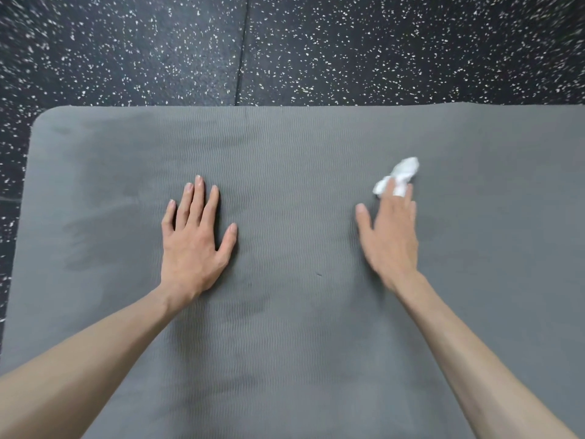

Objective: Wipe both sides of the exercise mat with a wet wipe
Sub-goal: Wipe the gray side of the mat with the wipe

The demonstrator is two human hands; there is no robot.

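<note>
A grey exercise mat [300, 185] lies flat beneath me, filling most of the view from the near edge to a straight far edge, with a rounded corner at far left. Its surface carries a fine wavy ribbed texture. Darker, damp-looking patches show on its left part and near the middle, and a small dark speck sits near the centre.

A crumpled white wet wipe [399, 175] rests on the mat, right of centre and toward the far side. My right hand [391, 236] lies over its near end, fingers straight and together, pressing the wipe down onto the mat; the thumb points out to the left. This hand looks slightly blurred.

My left hand [193, 245] rests flat on the mat, left of centre, palm down, fingers straight and a little spread, holding nothing. Both bare forearms reach in from the near corners.

Beyond the mat's far and left edges is the floor [380, 49]: black rubber flecked with white specks. A thin seam [242, 58] runs through it from the far edge toward the mat.
</note>
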